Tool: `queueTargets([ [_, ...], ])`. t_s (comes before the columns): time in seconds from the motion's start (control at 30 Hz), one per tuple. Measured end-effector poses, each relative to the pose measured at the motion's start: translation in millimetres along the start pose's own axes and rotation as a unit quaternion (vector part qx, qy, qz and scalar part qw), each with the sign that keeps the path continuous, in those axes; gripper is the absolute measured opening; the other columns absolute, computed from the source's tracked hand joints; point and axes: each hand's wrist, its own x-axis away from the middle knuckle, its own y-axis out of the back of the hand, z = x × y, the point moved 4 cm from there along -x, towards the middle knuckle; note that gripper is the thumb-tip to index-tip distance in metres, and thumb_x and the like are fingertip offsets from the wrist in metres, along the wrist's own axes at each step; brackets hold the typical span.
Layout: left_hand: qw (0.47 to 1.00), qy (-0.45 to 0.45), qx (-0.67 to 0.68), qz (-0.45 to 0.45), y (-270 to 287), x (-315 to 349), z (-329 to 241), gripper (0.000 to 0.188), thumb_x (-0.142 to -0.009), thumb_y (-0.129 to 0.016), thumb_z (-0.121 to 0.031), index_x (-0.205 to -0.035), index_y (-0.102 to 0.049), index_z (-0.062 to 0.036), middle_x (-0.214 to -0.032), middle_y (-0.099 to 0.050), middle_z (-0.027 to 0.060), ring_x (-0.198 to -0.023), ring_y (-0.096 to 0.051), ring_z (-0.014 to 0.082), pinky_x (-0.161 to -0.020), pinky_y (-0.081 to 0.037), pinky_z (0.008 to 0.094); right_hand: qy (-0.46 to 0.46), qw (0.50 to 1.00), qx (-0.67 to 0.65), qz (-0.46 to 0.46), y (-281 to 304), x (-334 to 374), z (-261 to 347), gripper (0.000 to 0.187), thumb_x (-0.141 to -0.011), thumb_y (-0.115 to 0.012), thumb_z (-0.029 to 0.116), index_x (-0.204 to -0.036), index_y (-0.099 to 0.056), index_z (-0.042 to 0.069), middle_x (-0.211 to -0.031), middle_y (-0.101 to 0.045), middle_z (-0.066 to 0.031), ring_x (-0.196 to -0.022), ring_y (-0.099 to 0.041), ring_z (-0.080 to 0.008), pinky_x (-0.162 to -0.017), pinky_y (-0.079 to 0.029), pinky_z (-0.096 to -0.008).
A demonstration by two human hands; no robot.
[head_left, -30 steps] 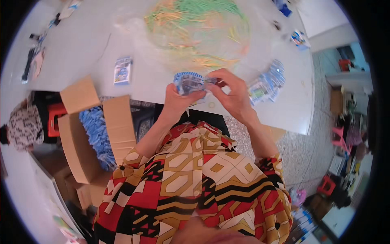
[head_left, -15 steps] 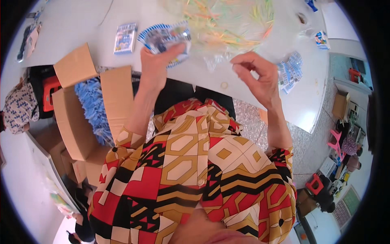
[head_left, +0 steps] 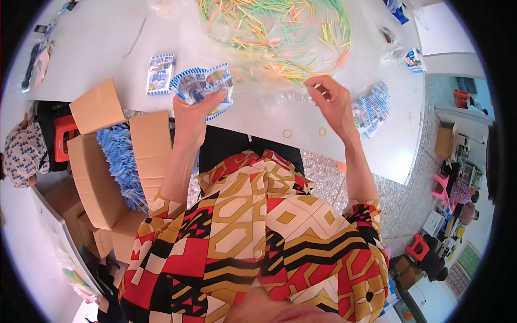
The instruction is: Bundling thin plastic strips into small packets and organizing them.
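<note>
My left hand [head_left: 193,114] is closed around several blue-and-white striped plastic packets [head_left: 200,81], fanned and crumpled, thumb across their front. My right hand [head_left: 335,103] hovers at the near edge of a clear plastic bag [head_left: 215,37] spread on the table. Its thumb and fingertips come together in a pinch; what they hold, if anything, is too small to make out. Many thin sticks [head_left: 285,40] in green, yellow and orange lie scattered on the bag. Beside my right wrist is a pile of similar striped packets [head_left: 371,109].
A single packet [head_left: 161,74] lies left of my left hand. Two rubber bands [head_left: 287,133] sit near the edge of the white table [head_left: 107,54]. At the left, an open cardboard box [head_left: 91,177] holds many blue packets [head_left: 121,161]. Other people [head_left: 29,151] are around the room.
Both hands show lower in the picture, as do the box and shirt, so the view has shifted. The left hand still grips the packets; the right hand's pinch has narrowed.
</note>
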Motion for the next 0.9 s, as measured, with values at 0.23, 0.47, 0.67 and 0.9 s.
queueTargets([
  [0.23, 1.000, 0.010, 0.015, 0.012, 0.1, 1.8, 2.7, 0.027, -0.068, -0.071, 0.003, -0.093, -0.060, -0.0029, -0.085, -0.064, 0.0043, -0.075, -0.061, 0.0103, -0.071, -0.049, 0.0250, 0.102, 0.983, 0.152, 0.024, -0.6, -46.1, -8.3, 0.014, -0.076, -0.058, 0.002, -0.090, -0.058, 0.002, -0.082, -0.058, -0.0053, -0.064, -0.053, -0.0147, -0.058, -0.044, -0.0264],
  [0.47, 0.999, 0.026, 0.023, 0.028, -0.4, -0.4, 6.9, 0.028, -0.068, -0.070, 0.004, -0.094, -0.060, -0.0025, -0.084, -0.063, 0.0039, -0.076, -0.061, 0.0107, -0.071, -0.049, 0.0257, 0.161, 0.914, 0.347, 0.131, -27.2, -61.9, -23.3, 0.020, -0.074, -0.052, 0.003, -0.093, -0.056, 0.007, -0.091, -0.056, -0.0090, -0.080, -0.057, -0.0304, -0.067, -0.047, -0.0381],
  [0.67, 0.999, 0.027, 0.019, 0.040, -5.0, 0.6, 11.1, 0.027, -0.068, -0.070, 0.004, -0.092, -0.060, -0.0019, -0.084, -0.063, 0.0039, -0.075, -0.060, 0.0109, -0.071, -0.049, 0.0264, 0.174, 0.892, 0.386, 0.161, -34.9, -64.9, -20.7, 0.017, -0.075, -0.045, 0.002, -0.090, -0.053, 0.004, -0.085, -0.054, -0.0140, -0.079, -0.056, -0.0337, -0.063, -0.047, -0.0417],
  [0.9, 0.999, 0.026, 0.019, 0.040, -4.1, -0.4, 8.7, 0.024, -0.069, -0.069, 0.004, -0.091, -0.061, -0.0013, -0.084, -0.064, 0.0049, -0.074, -0.061, 0.0117, -0.070, -0.049, 0.0268, 0.188, 0.896, 0.373, 0.149, -25.7, -65.1, -23.6, 0.014, -0.073, -0.045, 0.001, -0.085, -0.050, 0.002, -0.080, -0.054, -0.0170, -0.073, -0.054, -0.0365, -0.060, -0.045, -0.0436],
])
